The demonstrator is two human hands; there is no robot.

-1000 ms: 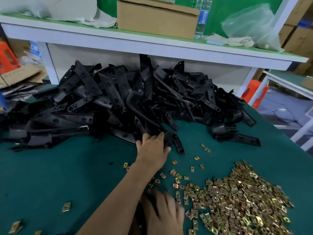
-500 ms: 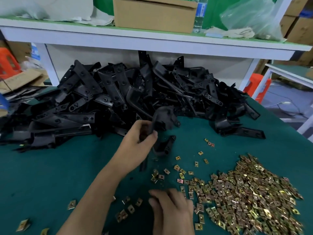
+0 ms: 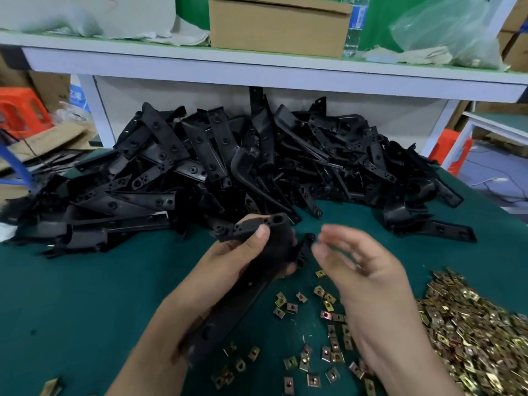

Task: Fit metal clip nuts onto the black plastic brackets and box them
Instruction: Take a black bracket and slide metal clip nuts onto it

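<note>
A: What has changed since 0.5 s ago?
B: The left hand (image 3: 228, 264) has drawn the black bracket (image 3: 243, 298) away from the bracket pile (image 3: 185, 172) toward the body. The right hand (image 3: 363, 270) has lifted off the loose clip nuts (image 3: 328, 310) to meet it.
A: How is the bracket held?
B: The left fingers wrap its middle, with the thumb pressed on the upper end. Its long arm slants down toward the left wrist, above the green table (image 3: 85, 295).
A: And the right hand?
B: It hovers just beside the bracket's upper end, fingers loosely curled, thumb and forefinger close together. Blur hides whether they pinch a nut, so I cannot tell.
A: Where are the other nuts?
B: 1 large heap of clip nuts (image 3: 471, 324) lies at the right, well apart from the pile. Scattered ones lie under both hands.
</note>
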